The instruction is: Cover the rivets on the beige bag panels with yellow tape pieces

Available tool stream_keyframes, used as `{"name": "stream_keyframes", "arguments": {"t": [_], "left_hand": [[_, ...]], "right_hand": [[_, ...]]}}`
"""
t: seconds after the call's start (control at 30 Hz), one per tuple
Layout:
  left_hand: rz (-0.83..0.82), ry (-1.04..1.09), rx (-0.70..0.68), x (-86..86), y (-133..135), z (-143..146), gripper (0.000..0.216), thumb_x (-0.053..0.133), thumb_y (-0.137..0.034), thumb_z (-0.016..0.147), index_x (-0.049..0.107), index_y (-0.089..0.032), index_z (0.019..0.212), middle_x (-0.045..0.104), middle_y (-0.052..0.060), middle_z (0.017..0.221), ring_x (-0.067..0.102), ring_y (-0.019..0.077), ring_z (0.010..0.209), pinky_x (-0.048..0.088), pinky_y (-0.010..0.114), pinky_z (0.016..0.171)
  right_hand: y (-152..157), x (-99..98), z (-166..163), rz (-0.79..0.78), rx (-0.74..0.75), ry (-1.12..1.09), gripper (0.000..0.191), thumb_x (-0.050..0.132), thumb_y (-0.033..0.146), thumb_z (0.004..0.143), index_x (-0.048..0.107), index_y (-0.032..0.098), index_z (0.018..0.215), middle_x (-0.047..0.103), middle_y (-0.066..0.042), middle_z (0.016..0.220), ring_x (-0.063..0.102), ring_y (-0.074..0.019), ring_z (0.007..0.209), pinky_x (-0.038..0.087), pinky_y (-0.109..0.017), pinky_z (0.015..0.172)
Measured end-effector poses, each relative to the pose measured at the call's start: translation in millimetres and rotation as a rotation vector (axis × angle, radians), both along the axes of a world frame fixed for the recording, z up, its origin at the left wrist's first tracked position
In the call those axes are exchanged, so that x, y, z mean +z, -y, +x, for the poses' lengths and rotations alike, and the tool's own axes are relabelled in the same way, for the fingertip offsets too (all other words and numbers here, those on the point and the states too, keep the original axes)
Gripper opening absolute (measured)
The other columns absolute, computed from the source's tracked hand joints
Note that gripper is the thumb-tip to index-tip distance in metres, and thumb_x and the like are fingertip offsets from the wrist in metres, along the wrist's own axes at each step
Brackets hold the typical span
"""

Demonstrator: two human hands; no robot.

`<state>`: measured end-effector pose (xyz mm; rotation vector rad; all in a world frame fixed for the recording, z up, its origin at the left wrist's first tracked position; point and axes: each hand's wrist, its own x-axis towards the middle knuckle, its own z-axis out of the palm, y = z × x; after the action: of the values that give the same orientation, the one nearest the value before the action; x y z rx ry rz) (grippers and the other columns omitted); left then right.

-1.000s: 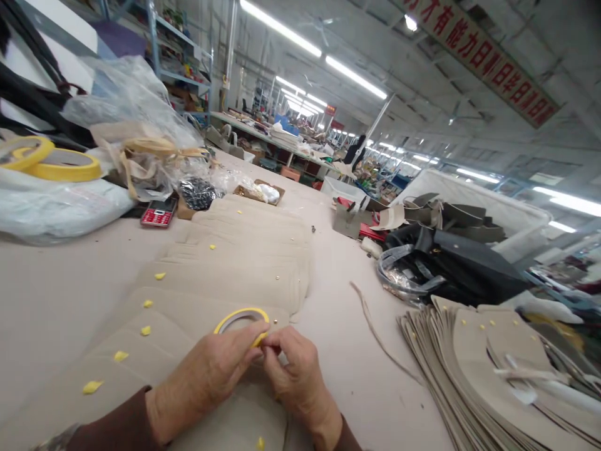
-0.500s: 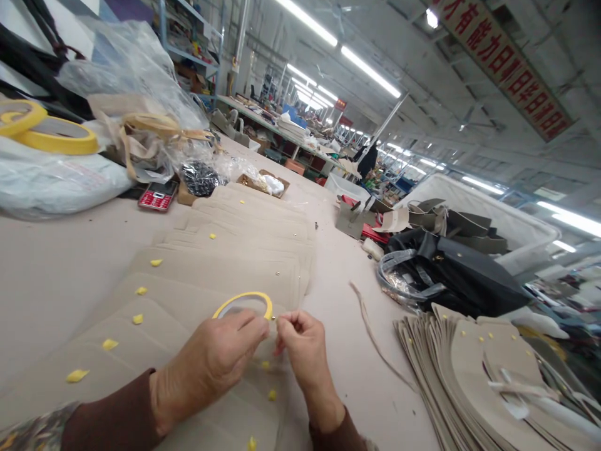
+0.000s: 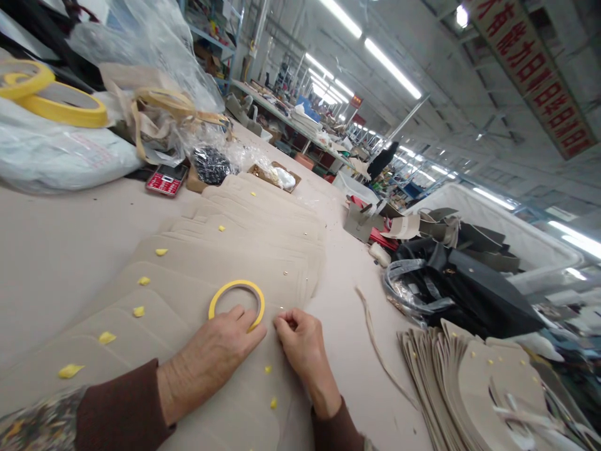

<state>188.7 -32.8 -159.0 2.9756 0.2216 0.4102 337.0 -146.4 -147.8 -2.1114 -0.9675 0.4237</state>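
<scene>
A thin yellow tape roll (image 3: 236, 302) lies flat on a row of overlapped beige leather panels (image 3: 225, 263). My left hand (image 3: 216, 357) rests on the roll's near edge, its fingers curled over and through the ring. My right hand (image 3: 302, 346) sits just to the right, its fingers pinched together and pressed down on the panel by a small metal stud. Small yellow tape bits (image 3: 139, 311) dot the panels, and two lie between my wrists.
A fanned stack of beige cut pieces (image 3: 474, 388) lies at the right, with black bags (image 3: 469, 282) and a white bin (image 3: 507, 225) behind. A loose beige strip (image 3: 375, 338) lies between. At the far left: plastic bags (image 3: 56, 156), yellow tape rolls (image 3: 61, 103), a red calculator (image 3: 165, 180).
The tape roll, held tilted up a second ago, now lies flat under my left hand. My right hand pulled away from the roll and pressed down onto the panel.
</scene>
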Motion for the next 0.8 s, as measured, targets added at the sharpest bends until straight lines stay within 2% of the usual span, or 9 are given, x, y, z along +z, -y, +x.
{"name": "stream_keyframes", "arguments": {"t": [0.1, 0.17, 0.23, 0.3, 0.37, 0.5, 0.67, 0.8], "left_hand": [[-0.017, 0.002, -0.003, -0.1, -1, -2, 0.019, 0.053, -0.002, 0.089, 0.059, -0.02, 0.088, 0.059, 0.004, 0.085, 0.051, 0.0224, 0.077, 0.043, 0.032, 0.066], [-0.022, -0.003, -0.004, 0.0, -1, -3, 0.02, 0.052, -0.002, 0.089, 0.059, -0.02, 0.088, 0.06, 0.005, 0.086, 0.051, 0.0234, 0.077, 0.044, 0.033, 0.065], [-0.019, -0.01, 0.01, 0.8, -1, -4, 0.022, 0.05, -0.001, 0.089, 0.06, -0.02, 0.088, 0.06, 0.005, 0.087, 0.052, 0.0243, 0.078, 0.044, 0.033, 0.066], [-0.016, -0.003, 0.028, 2.2, 0, -4, 0.024, 0.049, 0.001, 0.089, 0.061, -0.02, 0.087, 0.06, 0.005, 0.088, 0.052, 0.0241, 0.079, 0.044, 0.033, 0.067], [-0.015, 0.007, 0.035, 3.4, 1, -4, 0.025, 0.049, 0.001, 0.088, 0.061, -0.02, 0.088, 0.06, 0.005, 0.087, 0.052, 0.0234, 0.078, 0.044, 0.033, 0.068], [0.007, -0.015, 0.031, 3.9, 2, -4, 0.025, 0.049, 0.002, 0.088, 0.061, -0.02, 0.09, 0.061, 0.005, 0.087, 0.053, 0.0234, 0.079, 0.045, 0.033, 0.068], [-0.004, 0.011, 0.028, 3.5, 1, -5, 0.026, 0.049, 0.002, 0.087, 0.062, -0.02, 0.09, 0.062, 0.005, 0.089, 0.056, 0.0229, 0.08, 0.046, 0.033, 0.07], [-0.089, 0.166, -0.031, 5.6, -5, -8, 0.026, 0.045, -0.002, 0.091, 0.063, -0.02, 0.095, 0.062, 0.003, 0.087, 0.059, 0.0199, 0.077, 0.05, 0.031, 0.069]], "right_hand": [[-2, 1.6, 0, -0.017, 0.031, 0.124, 0.017, 0.057, 0.022, 0.082, 0.07, 0.018, 0.073, 0.07, -0.001, 0.065, 0.061, -0.0147, 0.059, 0.044, -0.024, 0.06], [0, 1.0, 0, -0.017, 0.005, 0.118, 0.012, 0.06, 0.024, 0.082, 0.071, 0.019, 0.086, 0.066, 0.002, 0.058, 0.058, -0.0142, 0.052, 0.042, -0.023, 0.056], [5, -0.8, 1, 0.003, -0.053, 0.075, 0.017, 0.064, 0.028, 0.082, 0.068, 0.018, 0.096, 0.059, 0.006, 0.05, 0.052, -0.0138, 0.045, 0.039, -0.023, 0.049], [11, -3.0, 1, 0.043, -0.08, 0.002, 0.016, 0.063, 0.032, 0.085, 0.066, 0.018, 0.092, 0.058, 0.006, 0.05, 0.052, -0.0138, 0.044, 0.04, -0.023, 0.047], [17, -4.8, -1, 0.09, -0.043, 0.003, 0.016, 0.059, 0.031, 0.089, 0.068, 0.018, 0.085, 0.067, 0.001, 0.061, 0.06, -0.015, 0.053, 0.045, -0.024, 0.053], [14, -7.2, -9, 0.054, 0.024, 0.27, 0.017, 0.059, 0.022, 0.089, 0.074, 0.019, 0.082, 0.075, -0.006, 0.08, 0.068, -0.0191, 0.073, 0.049, -0.028, 0.071], [2, -3.0, -12, -0.051, -0.022, 0.342, 0.016, 0.062, 0.018, 0.089, 0.074, 0.019, 0.077, 0.075, -0.005, 0.074, 0.067, -0.0177, 0.067, 0.045, -0.025, 0.066], [9, 10.2, -10, -0.105, 0.073, 0.276, 0.016, 0.066, 0.015, 0.083, 0.073, 0.019, 0.07, 0.071, -0.001, 0.065, 0.062, -0.0148, 0.059, 0.039, -0.023, 0.058]]}}
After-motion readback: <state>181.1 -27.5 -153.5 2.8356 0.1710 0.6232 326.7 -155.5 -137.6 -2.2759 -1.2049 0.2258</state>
